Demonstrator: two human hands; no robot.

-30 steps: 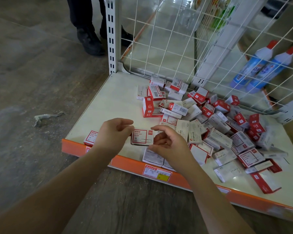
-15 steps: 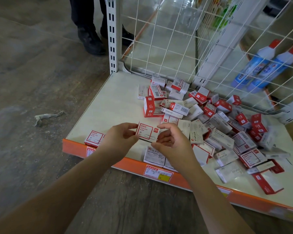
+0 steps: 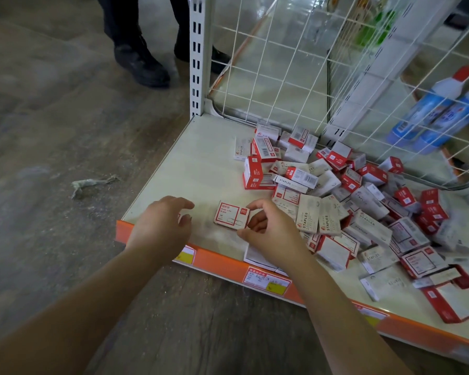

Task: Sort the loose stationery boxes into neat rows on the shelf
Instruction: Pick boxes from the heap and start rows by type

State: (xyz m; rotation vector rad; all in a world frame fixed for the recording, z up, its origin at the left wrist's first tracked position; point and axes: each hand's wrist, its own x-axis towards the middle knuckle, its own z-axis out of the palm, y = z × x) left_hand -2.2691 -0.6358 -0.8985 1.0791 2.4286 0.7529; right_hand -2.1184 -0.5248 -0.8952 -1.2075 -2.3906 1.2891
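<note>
A low cream shelf (image 3: pixel 190 169) with an orange front edge (image 3: pixel 222 262) holds a loose pile of red-and-white stationery boxes (image 3: pixel 349 207) across its middle and right. A red-and-white paper clip box (image 3: pixel 231 215) sits near the front, apart from the pile. My right hand (image 3: pixel 271 234) pinches its right end between thumb and fingers. My left hand (image 3: pixel 160 226) hovers to its left over the front-left corner, fingers apart and holding nothing. It hides whatever lies beneath it. A flat white box (image 3: pixel 256 257) peeks out under my right wrist.
A white wire mesh panel (image 3: pixel 282 63) closes the back, fixed to a slotted white post (image 3: pixel 197 55). Two blue bottles (image 3: pixel 431 115) lie behind the mesh. A person's black shoes (image 3: pixel 141 63) stand on the floor beyond. A crumpled scrap (image 3: pixel 90 184) lies on the floor to the left.
Both hands lifted the paper clip box half a second ago. Now my left hand has let go and moved left, and only my right hand keeps the box, lower near the shelf.
</note>
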